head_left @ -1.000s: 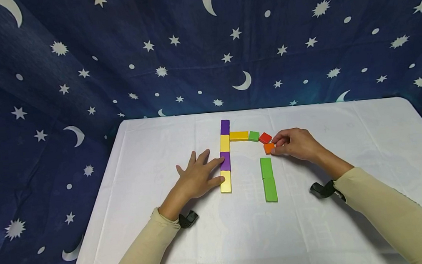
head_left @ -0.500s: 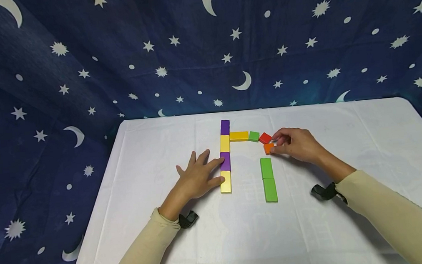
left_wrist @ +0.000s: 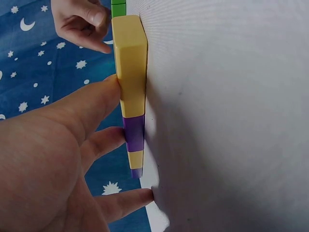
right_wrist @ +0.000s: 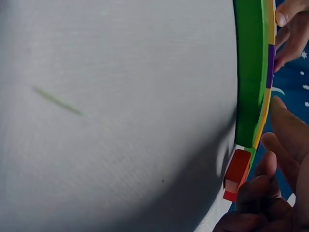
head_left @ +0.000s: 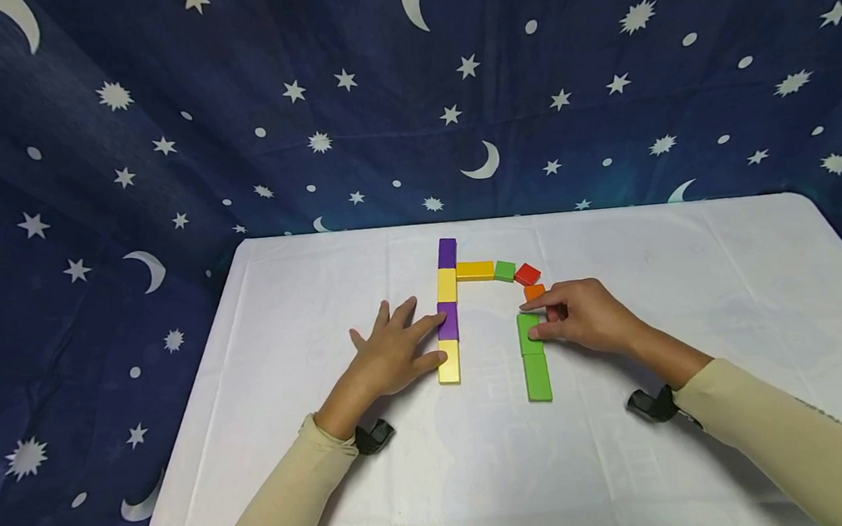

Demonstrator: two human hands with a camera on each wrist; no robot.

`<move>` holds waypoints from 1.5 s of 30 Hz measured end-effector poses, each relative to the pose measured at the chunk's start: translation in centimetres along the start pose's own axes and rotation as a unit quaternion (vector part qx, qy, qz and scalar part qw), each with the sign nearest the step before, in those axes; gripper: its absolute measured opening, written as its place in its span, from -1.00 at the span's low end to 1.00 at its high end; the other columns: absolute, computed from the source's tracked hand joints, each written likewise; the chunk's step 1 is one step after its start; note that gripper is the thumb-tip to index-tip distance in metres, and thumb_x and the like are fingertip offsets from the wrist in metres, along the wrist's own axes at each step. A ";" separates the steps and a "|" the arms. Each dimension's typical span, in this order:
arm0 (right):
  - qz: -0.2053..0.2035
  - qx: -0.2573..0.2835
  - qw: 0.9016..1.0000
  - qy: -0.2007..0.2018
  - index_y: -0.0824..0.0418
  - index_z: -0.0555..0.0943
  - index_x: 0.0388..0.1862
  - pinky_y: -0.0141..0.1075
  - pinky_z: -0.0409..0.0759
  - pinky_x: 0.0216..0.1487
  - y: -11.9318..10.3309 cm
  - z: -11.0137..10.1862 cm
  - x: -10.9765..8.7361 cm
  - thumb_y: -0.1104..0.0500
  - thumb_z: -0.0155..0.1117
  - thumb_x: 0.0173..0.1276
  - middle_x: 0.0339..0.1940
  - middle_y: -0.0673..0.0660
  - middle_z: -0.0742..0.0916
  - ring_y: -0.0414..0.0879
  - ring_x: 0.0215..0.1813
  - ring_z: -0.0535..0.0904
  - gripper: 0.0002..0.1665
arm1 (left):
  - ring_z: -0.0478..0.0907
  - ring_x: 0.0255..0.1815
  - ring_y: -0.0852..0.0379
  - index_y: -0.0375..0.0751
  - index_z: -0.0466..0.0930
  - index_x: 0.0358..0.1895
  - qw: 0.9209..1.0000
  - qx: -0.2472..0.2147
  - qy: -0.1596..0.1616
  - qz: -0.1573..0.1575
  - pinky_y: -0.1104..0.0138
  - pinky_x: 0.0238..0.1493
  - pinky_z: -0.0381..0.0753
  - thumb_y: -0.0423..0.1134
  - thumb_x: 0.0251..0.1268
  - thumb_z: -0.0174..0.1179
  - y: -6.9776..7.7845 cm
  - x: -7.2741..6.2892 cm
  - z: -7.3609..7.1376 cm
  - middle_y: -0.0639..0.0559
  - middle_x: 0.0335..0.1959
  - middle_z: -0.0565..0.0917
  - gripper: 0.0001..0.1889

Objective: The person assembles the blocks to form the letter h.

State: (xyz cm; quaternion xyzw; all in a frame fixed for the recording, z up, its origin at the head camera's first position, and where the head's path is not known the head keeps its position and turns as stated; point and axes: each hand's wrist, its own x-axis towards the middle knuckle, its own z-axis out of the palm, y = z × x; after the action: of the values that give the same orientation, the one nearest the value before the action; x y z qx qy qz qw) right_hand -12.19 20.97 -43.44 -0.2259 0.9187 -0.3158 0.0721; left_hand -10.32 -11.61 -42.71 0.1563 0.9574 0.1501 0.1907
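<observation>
My left hand point(head_left: 392, 359) has its fingers spread, with two fingertips at a yellow block point(head_left: 448, 363) and the purple block point(head_left: 448, 321) beyond it. These belong to a straight column with another yellow block point(head_left: 447, 286) and a purple block point(head_left: 447, 253) at the far end. My right hand point(head_left: 587, 315) is over the upper green block point(head_left: 526, 325), thumb at its right side and index finger by its far end. The wrist views show a slight gap under those fingertips. Just beyond lies a small orange block point(head_left: 534, 292), partly covered by the index finger.
A yellow-orange block point(head_left: 475, 271), a small green block point(head_left: 504, 271) and a tilted red block point(head_left: 527, 274) run rightward from the column. A lower green block point(head_left: 538, 380) abuts the upper one. White cloth point(head_left: 441, 487) covers the table; a starry curtain point(head_left: 352, 160) hangs behind.
My right hand has let go of the orange block and come nearer, over the upper green block. The orange block stays beside the red one. My left hand keeps its place.
</observation>
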 end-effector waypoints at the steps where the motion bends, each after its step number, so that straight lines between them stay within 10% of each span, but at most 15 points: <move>1: -0.003 -0.002 1.000 -0.002 0.07 0.81 -0.01 -0.39 0.41 -0.36 0.0 0.1 0.0 0.07 0.67 0.07 -0.55 -0.15 0.57 -0.25 -0.45 0.44 -0.54 | -0.18 0.67 -0.44 0.44 0.27 0.54 1.000 0.000 -0.001 0.000 -0.67 0.26 -0.11 0.27 0.39 0.20 0.0 0.0 0.0 -0.08 0.69 0.05 -0.33; 45: 0.053 -0.011 0.998 0.031 0.09 0.84 -0.08 -0.36 0.37 -0.39 0.7 -0.3 -1.0 0.09 0.69 0.05 -0.57 -0.09 0.60 -0.16 -0.44 0.45 -0.60 | -0.16 0.67 -0.44 0.45 0.27 0.54 1.000 0.002 0.000 -0.001 -0.67 0.25 -0.10 0.28 0.38 0.19 -0.1 0.1 0.1 -0.07 0.69 0.06 -0.32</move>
State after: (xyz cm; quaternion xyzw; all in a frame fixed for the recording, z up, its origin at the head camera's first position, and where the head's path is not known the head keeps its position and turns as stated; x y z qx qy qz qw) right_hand -11.62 22.06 -43.64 -0.1676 0.9345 -0.3086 0.0575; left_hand -10.39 -11.64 -42.83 0.1559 0.9579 0.1481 0.1901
